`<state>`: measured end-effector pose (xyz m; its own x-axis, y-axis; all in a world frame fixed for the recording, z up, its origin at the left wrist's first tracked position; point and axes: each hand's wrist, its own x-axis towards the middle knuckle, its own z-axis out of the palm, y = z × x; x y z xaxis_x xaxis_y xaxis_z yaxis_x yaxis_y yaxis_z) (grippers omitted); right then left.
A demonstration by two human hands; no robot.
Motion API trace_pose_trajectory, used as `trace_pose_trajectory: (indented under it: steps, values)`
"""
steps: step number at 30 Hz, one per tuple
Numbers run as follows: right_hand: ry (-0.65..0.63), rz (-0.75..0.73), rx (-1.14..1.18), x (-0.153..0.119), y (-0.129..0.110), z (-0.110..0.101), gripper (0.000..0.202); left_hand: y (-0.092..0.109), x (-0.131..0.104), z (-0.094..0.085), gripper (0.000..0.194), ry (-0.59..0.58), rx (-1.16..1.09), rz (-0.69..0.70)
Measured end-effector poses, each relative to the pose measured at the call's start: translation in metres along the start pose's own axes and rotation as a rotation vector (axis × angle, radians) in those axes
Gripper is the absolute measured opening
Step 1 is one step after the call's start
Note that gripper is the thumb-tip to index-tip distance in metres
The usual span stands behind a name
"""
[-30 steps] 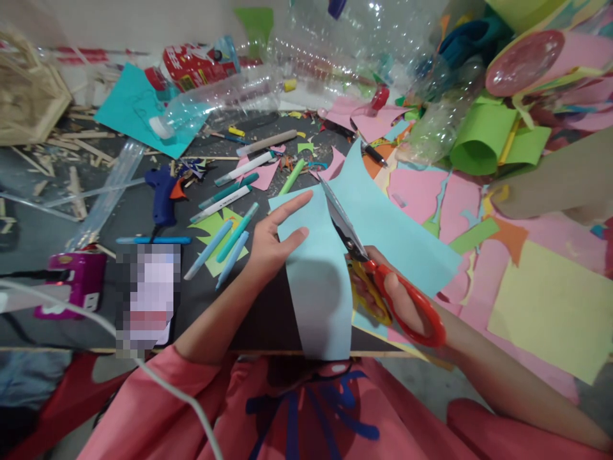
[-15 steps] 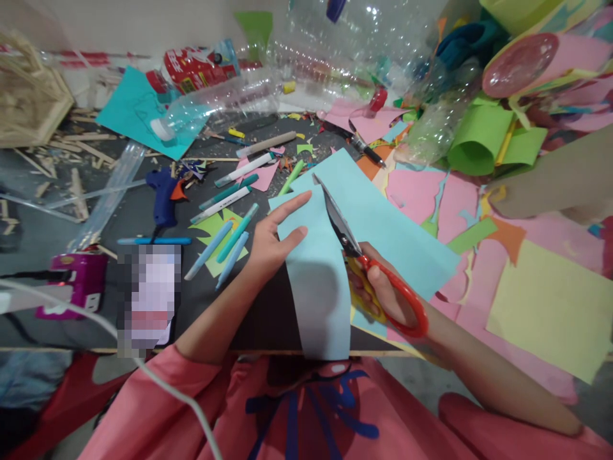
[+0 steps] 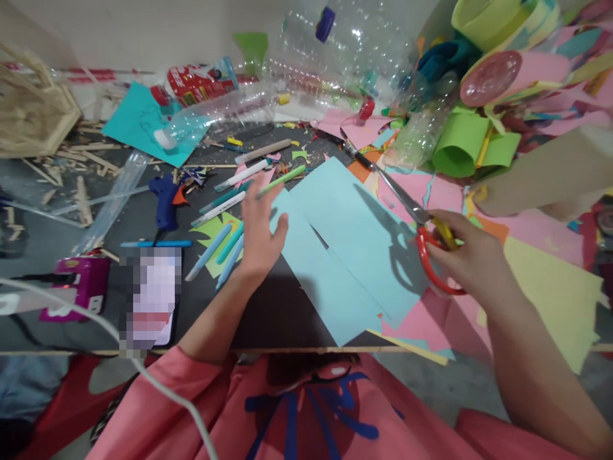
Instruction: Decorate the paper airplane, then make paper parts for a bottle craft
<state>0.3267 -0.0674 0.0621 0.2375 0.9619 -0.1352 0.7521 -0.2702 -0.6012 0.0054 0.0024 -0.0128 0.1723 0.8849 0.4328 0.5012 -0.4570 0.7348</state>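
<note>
A light blue sheet of paper [image 3: 354,211] lies flat in front of me, with a long slit running across it towards its lower right. My right hand [image 3: 472,249] is closed around the red and yellow handles of a pair of scissors [image 3: 400,195]. The blades look closed, point up to the left, and are held above the sheet, casting a shadow on it. My left hand [image 3: 262,233] is open, fingers spread and slightly blurred, by the paper's left edge. Several markers [image 3: 211,252] lie beside it.
A blue glue gun [image 3: 165,201], a phone [image 3: 153,294] and a purple power socket block [image 3: 79,287] are on the left. Clear plastic bottles [image 3: 220,112] line the back. Pink paper scraps [image 3: 531,236] and a green paper roll [image 3: 460,144] are on the right.
The scissors have left the paper and moved right and up in my right hand. The lifted paper strip now lies flat again. My left hand has shifted slightly left, off the strip.
</note>
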Motion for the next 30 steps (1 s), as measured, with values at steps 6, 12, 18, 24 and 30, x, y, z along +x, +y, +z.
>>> trace_pose_trajectory:
  steps: [6,12,18,24,30]
  values:
    - [0.083,0.148,-0.188,0.023,0.022,-0.01,0.038,0.027,-0.006,0.01,0.041,-0.559,0.175,0.245]
    - [0.066,0.005,-0.449,0.033,0.042,-0.008,0.051,0.032,-0.005,0.005,0.037,-0.589,0.237,0.142]
    - [0.217,-0.413,-0.393,0.002,0.016,0.026,0.046,0.032,-0.005,0.004,0.035,-0.372,0.19,-0.044]
    - [-0.124,-0.523,-0.296,-0.026,-0.007,0.08,0.085,0.027,-0.003,0.005,0.027,-0.183,0.071,-0.005]
    - [0.025,-0.654,-0.295,-0.021,-0.005,0.084,0.038,0.032,-0.002,0.004,0.022,-0.073,-0.041,-0.053]
